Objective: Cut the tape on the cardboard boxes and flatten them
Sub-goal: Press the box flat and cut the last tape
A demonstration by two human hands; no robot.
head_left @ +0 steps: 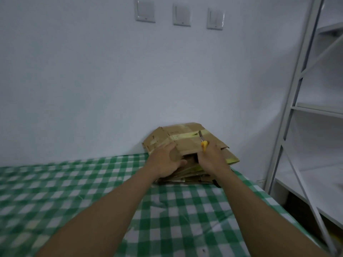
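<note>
A pile of brown cardboard boxes (187, 140) with yellowish tape strips lies at the far edge of the table against the wall. The top box is partly collapsed, and flattened pieces lie under it. My left hand (167, 160) grips the near left edge of the top box, thumb under a flap. My right hand (211, 156) holds a yellow-handled utility knife (203, 142), its blade pointing up and resting against the tape on the top box.
The table carries a green and white checked cloth (167, 210). A white wall with three switch plates (181, 14) stands close behind the boxes. A white metal shelf rack (304, 108) stands to the right of the table.
</note>
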